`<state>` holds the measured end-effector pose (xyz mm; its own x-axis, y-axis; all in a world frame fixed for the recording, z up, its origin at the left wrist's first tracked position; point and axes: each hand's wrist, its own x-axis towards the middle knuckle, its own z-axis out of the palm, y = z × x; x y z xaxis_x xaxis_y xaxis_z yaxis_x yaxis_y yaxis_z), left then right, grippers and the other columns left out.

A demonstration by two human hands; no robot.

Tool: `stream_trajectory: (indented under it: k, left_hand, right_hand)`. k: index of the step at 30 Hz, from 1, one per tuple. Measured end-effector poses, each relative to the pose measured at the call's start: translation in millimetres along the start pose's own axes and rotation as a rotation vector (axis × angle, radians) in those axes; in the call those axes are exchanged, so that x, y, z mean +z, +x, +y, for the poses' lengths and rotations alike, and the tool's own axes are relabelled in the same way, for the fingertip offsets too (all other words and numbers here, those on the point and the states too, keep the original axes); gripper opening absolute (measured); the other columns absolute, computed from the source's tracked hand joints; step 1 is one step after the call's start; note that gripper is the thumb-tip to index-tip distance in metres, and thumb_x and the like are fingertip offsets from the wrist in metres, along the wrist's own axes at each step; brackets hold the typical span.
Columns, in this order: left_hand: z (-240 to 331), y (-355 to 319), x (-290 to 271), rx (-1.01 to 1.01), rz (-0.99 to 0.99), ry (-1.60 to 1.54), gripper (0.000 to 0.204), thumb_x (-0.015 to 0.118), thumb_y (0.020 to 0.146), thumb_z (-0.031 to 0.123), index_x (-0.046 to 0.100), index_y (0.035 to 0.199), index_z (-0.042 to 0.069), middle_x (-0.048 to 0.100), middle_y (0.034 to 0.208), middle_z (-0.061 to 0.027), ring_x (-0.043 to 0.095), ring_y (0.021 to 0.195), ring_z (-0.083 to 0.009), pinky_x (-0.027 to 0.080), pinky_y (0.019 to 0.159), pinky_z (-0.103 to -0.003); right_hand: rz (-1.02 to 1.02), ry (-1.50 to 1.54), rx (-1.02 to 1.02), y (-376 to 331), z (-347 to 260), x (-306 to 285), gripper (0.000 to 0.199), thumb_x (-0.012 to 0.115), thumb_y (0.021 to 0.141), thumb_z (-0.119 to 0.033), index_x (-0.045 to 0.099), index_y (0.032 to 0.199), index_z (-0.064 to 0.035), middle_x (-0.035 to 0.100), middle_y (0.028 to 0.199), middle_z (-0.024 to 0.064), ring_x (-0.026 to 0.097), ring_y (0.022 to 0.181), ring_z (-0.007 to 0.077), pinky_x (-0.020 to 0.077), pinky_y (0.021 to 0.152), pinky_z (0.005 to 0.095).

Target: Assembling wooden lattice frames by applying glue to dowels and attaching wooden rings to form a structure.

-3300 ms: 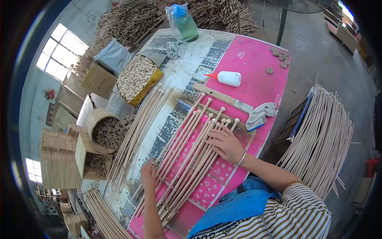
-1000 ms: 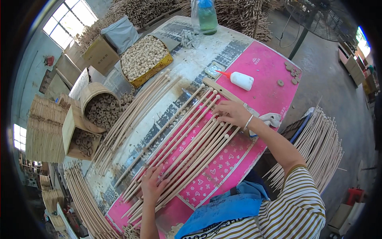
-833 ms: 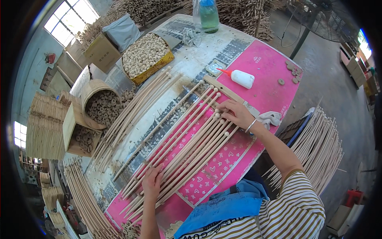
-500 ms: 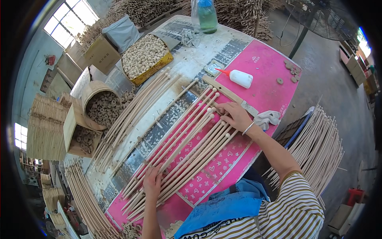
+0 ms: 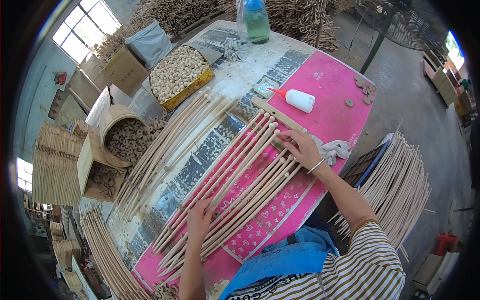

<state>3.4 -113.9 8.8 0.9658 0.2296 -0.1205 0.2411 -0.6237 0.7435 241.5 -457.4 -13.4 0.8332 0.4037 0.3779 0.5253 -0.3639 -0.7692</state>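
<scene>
Seen from above: a row of long pale wooden rods (image 5: 235,185) with round knobbed ends, laid side by side on a pink patterned mat (image 5: 325,90) covering part of the counter (image 5: 240,75). Left hand (image 5: 200,220) resting flat near the lower end of the rods, fingers spread across several of them. Right hand (image 5: 302,147) at the upper, knobbed end of the rods, fingers loosely extended and touching the knobs; a thin bangle on the wrist. Neither hand closed around anything. Just beyond the knobbed ends, a flat wooden strip (image 5: 277,115) lying across them. Past the strip, a white glue bottle (image 5: 297,100) with a red nozzle, lying on its side on the mat. Beside the right hand, a crumpled pale rag (image 5: 337,149). Left of the rods, a second loose bundle of plain sticks (image 5: 170,140) on bare counter. Beyond that bundle, a yellow tray of pale wooden beads (image 5: 177,75). At the far end of the counter from the rods, a green bottle (image 5: 256,20). Off the counter's right edge, a large stack of thin sticks (image 5: 405,185).
</scene>
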Motion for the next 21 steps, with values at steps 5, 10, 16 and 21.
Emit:
stream_trajectory:
  k: [5, 10, 16, 21]
  left_hand:
    - [3.9, 6.4, 4.6, -0.036, 0.013, -0.075, 0.034, 0.07, 0.092, 0.006, 0.069, 0.125, 0.002, 0.073, 0.116, -0.0174, 0.071, 0.104, -0.0322, 0.054, 0.091, -0.038]
    - [9.3, 4.0, 4.9, 0.098, 0.095, 0.082, 0.028, 0.066, 0.092, 0.004, 0.07, 0.12, 0.003, 0.07, 0.108, -0.0162, 0.069, 0.099, -0.0359, 0.053, 0.086, -0.041]
    - [26.4, 7.3, 0.8, 0.243, 0.287, 0.244, 0.022, 0.063, 0.092, -0.001, 0.069, 0.113, 0.003, 0.065, 0.102, -0.0145, 0.066, 0.094, -0.0333, 0.052, 0.082, -0.04]
    - [26.2, 23.6, -25.6, 0.259, 0.306, 0.177, 0.025, 0.061, 0.091, -0.007, 0.068, 0.113, 0.002, 0.062, 0.095, -0.0146, 0.064, 0.089, -0.0302, 0.051, 0.078, -0.037]
  right_hand:
    - [0.05, -0.005, 0.053, -0.1, -2.8, 1.6, 0.033, 0.068, 0.088, -0.001, 0.068, 0.121, -0.0058, 0.066, 0.101, 0.0118, 0.067, 0.086, 0.0261, 0.054, 0.076, 0.0377]
    - [0.046, -0.055, -0.002, -1.1, -0.5, 3.9, 0.029, 0.068, 0.088, -0.001, 0.069, 0.117, -0.005, 0.065, 0.102, 0.0127, 0.067, 0.09, 0.0288, 0.0538, 0.079, 0.0387]
    - [0.064, -0.082, -0.013, -2.0, 6.4, 6.9, 0.024, 0.068, 0.089, -0.005, 0.069, 0.113, -0.0045, 0.066, 0.103, 0.0137, 0.065, 0.098, 0.0342, 0.0519, 0.086, 0.042]
    - [0.089, -0.103, -0.076, -1.5, 5.1, 5.9, 0.022, 0.067, 0.089, -0.005, 0.069, 0.111, -0.0045, 0.066, 0.103, 0.0143, 0.065, 0.097, 0.0346, 0.0516, 0.085, 0.0423]
